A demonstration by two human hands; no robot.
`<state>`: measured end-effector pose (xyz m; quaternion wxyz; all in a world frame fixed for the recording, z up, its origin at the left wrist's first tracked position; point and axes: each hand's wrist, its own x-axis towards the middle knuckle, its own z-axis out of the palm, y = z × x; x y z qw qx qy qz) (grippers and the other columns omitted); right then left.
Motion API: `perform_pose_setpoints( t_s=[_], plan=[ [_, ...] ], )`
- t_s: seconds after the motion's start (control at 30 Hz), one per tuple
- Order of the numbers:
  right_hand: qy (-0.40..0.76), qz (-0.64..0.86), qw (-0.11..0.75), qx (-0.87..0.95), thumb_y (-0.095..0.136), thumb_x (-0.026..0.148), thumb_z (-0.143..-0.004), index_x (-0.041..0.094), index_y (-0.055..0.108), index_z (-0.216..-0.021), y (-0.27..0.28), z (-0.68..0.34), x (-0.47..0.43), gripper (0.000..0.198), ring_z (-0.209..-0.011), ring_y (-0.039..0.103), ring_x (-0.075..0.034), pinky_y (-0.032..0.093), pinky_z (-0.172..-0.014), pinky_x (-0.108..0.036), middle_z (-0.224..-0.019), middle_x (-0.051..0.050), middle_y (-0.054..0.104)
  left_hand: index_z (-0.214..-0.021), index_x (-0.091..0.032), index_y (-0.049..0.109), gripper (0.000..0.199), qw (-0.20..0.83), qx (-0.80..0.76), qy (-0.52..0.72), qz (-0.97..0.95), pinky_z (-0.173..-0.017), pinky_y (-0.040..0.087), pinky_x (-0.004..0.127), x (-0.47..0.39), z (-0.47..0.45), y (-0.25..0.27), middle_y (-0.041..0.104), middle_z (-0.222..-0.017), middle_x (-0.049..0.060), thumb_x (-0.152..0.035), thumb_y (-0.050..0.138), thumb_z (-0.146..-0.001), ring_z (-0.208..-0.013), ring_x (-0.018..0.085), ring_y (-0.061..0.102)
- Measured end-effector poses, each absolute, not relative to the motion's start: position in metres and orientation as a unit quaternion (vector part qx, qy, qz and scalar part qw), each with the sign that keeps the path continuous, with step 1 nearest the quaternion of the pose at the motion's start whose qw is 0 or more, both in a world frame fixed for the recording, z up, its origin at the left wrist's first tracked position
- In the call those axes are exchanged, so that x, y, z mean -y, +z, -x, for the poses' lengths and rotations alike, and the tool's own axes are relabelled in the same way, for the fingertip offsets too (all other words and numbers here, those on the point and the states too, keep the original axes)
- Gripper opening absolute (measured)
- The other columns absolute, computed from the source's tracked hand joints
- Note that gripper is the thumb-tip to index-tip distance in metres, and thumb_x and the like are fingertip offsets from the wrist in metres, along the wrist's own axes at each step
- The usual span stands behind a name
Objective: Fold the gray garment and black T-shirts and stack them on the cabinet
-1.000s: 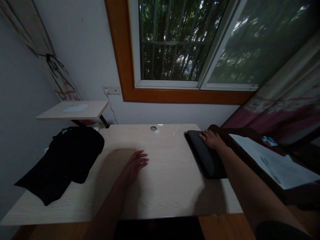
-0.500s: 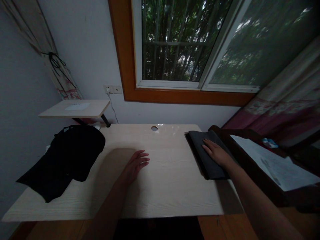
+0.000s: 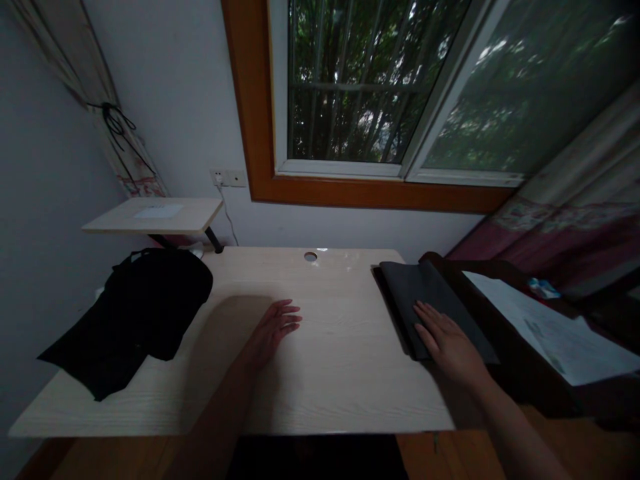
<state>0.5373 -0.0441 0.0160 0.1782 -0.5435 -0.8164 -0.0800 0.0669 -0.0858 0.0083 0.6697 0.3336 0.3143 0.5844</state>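
My left hand (image 3: 273, 331) is over the middle of the pale wooden desk (image 3: 340, 393), its fingers apart and holding nothing. Its shadow falls on the desktop, and I cannot tell whether it touches. At the desk's right side, my right hand (image 3: 447, 340) rests flat, fingers extended, on a flat, dark grey, folded item (image 3: 410, 287) whose exact kind is unclear. That hand covers part of the item's near half. A black cloth bag or garment (image 3: 135, 307) lies on the left of the desk, apart from my left hand.
A small raised shelf (image 3: 195, 213) bears a paper at the back left. Right of the desk, a dark brown piece of furniture (image 3: 450, 267) holds a large white sheet (image 3: 545, 333) and a small blue-and-white packet (image 3: 544, 288). A round hole (image 3: 311, 257) is near the desk's back edge.
My right hand has slid toward me across the grey item, from its middle to its near part. The left hand keeps its place. The view has shifted slightly.
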Motion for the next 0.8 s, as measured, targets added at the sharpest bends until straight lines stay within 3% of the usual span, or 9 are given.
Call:
perform_pose_setpoints(
  t_s=[0.13,0.23,0.33,0.43,0.6,0.8],
  plan=[
    [-0.111,0.541,0.183,0.814,0.039,0.044,-0.102,0.019,0.048,-0.149,0.018,-0.523,0.063,0.054,-0.14,0.048,-0.03,0.037,-0.118,-0.053,-0.152,-0.012,0.05,-0.124,-0.023,0.063,0.041,0.671,-0.309,0.586,-0.334,-0.1,0.048,0.045,0.085,-0.067,0.006,0.067,-0.126,0.012,-0.032,0.073,-0.085,-0.107,0.025,0.068],
    [-0.126,0.536,0.217,0.806,0.041,0.041,-0.102,0.018,0.058,-0.14,0.019,-0.515,0.076,0.048,-0.128,0.06,-0.029,0.045,-0.11,-0.047,-0.143,-0.012,0.06,-0.123,-0.023,0.064,0.041,0.671,-0.311,0.585,-0.333,-0.1,0.048,0.045,0.085,-0.067,0.006,0.067,-0.125,0.012,-0.031,0.073,-0.084,-0.106,0.025,0.068],
    [-0.147,0.538,0.293,0.776,0.044,0.033,-0.102,0.02,0.072,-0.116,0.022,-0.509,0.087,0.034,-0.095,0.073,-0.023,0.054,-0.084,-0.034,-0.108,-0.008,0.077,-0.123,-0.022,0.064,0.041,0.672,-0.308,0.585,-0.333,-0.1,0.047,0.045,0.086,-0.067,0.008,0.067,-0.126,0.013,-0.031,0.073,-0.084,-0.107,0.025,0.068],
    [-0.158,0.517,0.351,0.764,0.048,0.027,-0.1,0.02,0.076,-0.099,0.032,-0.493,0.09,0.029,-0.065,0.068,-0.016,0.047,-0.061,-0.026,-0.074,-0.004,0.072,-0.123,-0.022,0.064,0.041,0.672,-0.309,0.585,-0.332,-0.1,0.047,0.046,0.086,-0.068,0.009,0.067,-0.126,0.013,-0.031,0.073,-0.084,-0.107,0.025,0.068],
    [-0.095,0.439,0.365,0.816,0.049,0.027,-0.099,0.019,0.075,-0.087,0.049,-0.438,0.078,0.029,-0.062,0.065,-0.014,0.046,-0.061,-0.024,-0.071,-0.004,0.07,-0.121,-0.023,0.065,0.039,0.667,-0.309,0.592,-0.329,-0.1,0.047,0.045,0.087,-0.069,0.01,0.068,-0.124,0.012,-0.031,0.073,-0.084,-0.105,0.025,0.068],
    [0.008,0.433,0.366,0.824,0.047,0.028,-0.101,0.019,0.074,-0.097,0.045,-0.37,0.052,0.028,-0.071,0.066,-0.015,0.046,-0.068,-0.025,-0.08,-0.006,0.072,-0.12,-0.023,0.066,0.038,0.668,-0.307,0.594,-0.326,-0.101,0.047,0.046,0.088,-0.068,0.011,0.068,-0.123,0.012,-0.03,0.074,-0.083,-0.105,0.024,0.068]
  ],
)
